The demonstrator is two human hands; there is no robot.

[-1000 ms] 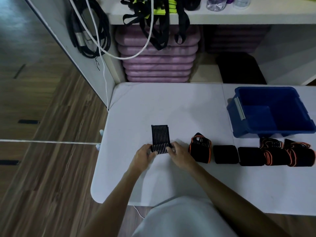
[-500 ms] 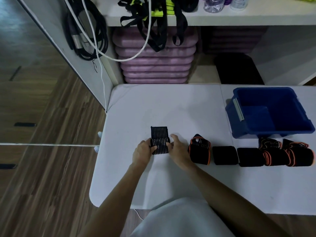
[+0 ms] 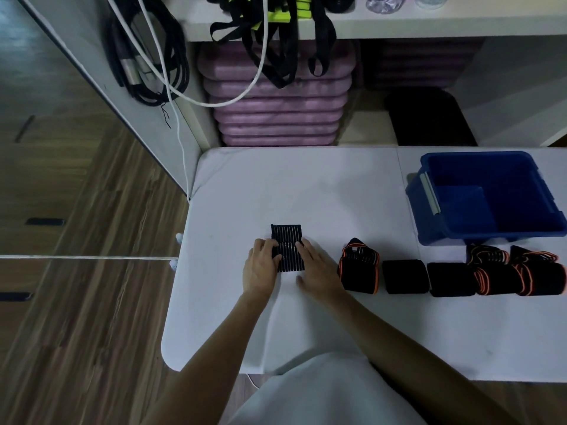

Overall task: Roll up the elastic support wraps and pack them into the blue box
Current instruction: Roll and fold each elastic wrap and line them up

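A black ribbed elastic wrap [image 3: 287, 246] lies on the white table [image 3: 306, 191], partly rolled at its near end. My left hand [image 3: 260, 271] grips the roll's left side and my right hand [image 3: 317, 273] its right side. To the right runs a row of wraps: an orange-edged one [image 3: 359, 273], two plain black rolls [image 3: 405, 277] [image 3: 451, 279], and two more orange-edged ones [image 3: 491, 268] [image 3: 540, 273]. The blue box [image 3: 491, 197] sits open at the far right, nothing visible inside.
A white shelf unit stands behind the table with stacked purple mats [image 3: 279, 111], hanging black straps [image 3: 276, 35] and coiled cables [image 3: 147, 56]. The table's left edge [image 3: 181, 271] drops to wooden floor.
Both hands have rolled the wrap's near end forward, away from me; the flat part has become shorter and the roll thicker.
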